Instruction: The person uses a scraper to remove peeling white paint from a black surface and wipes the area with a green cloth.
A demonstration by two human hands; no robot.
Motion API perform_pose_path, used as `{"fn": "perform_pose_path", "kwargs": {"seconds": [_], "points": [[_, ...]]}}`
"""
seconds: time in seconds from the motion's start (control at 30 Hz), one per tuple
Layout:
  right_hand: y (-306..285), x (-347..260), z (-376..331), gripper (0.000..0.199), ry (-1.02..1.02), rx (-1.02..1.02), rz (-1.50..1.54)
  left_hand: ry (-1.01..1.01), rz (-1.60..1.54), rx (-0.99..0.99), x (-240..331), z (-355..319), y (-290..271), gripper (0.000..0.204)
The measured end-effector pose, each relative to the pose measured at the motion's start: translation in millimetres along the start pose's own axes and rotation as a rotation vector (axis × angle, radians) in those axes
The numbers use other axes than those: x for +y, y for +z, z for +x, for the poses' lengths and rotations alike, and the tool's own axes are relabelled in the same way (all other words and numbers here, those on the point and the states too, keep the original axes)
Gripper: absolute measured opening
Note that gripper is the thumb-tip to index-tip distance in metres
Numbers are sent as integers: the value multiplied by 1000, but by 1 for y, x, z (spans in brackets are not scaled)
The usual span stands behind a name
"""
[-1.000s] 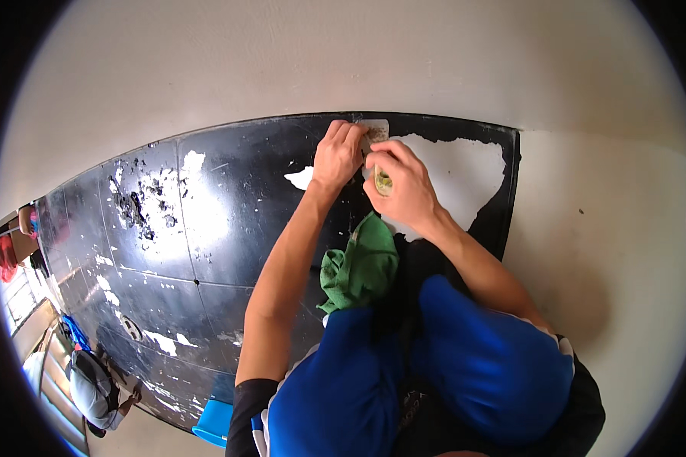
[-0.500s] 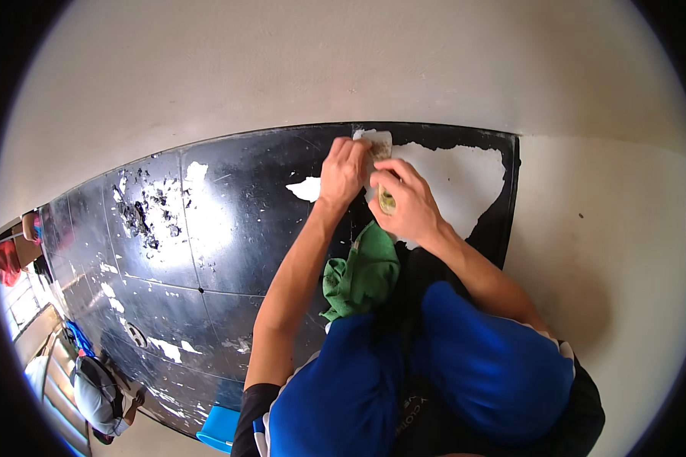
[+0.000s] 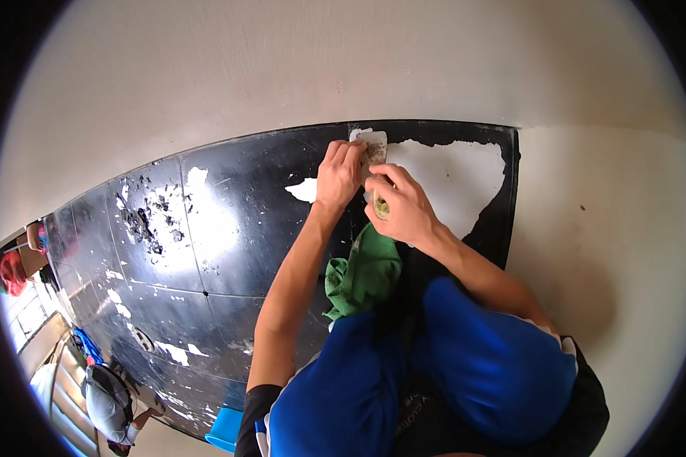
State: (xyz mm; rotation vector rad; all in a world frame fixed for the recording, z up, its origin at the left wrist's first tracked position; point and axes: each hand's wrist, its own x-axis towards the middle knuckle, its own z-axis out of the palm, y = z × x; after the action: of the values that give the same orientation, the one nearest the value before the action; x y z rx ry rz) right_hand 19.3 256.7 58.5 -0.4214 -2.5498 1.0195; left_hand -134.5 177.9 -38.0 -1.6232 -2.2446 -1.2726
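Note:
A scraper with a flat, smeared grey blade lies against the black, peeling surface near its far edge. My right hand is closed around its handle, whose yellowish end shows between the fingers. My left hand is closed at the blade's left side, fingers curled and pressed to it; the fingertips are partly hidden. Right of the blade spreads a large bare white patch with ragged black edges. A crumpled green cloth lies just below my hands, by my knees.
A pale wall rises beyond the black surface, and a plain pale area lies to the right. More peeled spots show at left. At lower left are a person in grey and a blue plastic object.
Both hands and the scraper have shifted very slightly, the blade a little to the left. My grip looks the same. The person at lower left has moved a bit.

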Motion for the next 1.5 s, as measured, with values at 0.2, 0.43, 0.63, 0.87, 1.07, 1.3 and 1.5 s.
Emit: {"fn": "perform_pose_path", "kwargs": {"seconds": [0.2, 0.43, 0.63, 0.87, 1.07, 1.3, 1.5], "points": [[2, 4, 17, 27, 20, -9, -4, -9, 6, -40, -12, 14, -5, 28], [3, 3, 26, 26, 22, 20, -4, -40, -7, -44, -13, 17, -6, 30], [5, 4, 10, 27, -3, 6, 23, 8, 26, 30, -8, 6, -4, 26], [4, -3, 3, 26, 9, 26, 12, -18, -26, -8, -2, -3, -4, 26], [2, 2, 25, 22, 19, 14, 36, -20, 7, -48, -12, 14, -7, 23], [11, -1, 22, 23, 28, 13, 23, -18, 69, -44, -11, 13, -14, 26], [9, -8, 3, 23, 15, 7, 34, 30, 11, 10, 1, -8, -12, 26]]}}
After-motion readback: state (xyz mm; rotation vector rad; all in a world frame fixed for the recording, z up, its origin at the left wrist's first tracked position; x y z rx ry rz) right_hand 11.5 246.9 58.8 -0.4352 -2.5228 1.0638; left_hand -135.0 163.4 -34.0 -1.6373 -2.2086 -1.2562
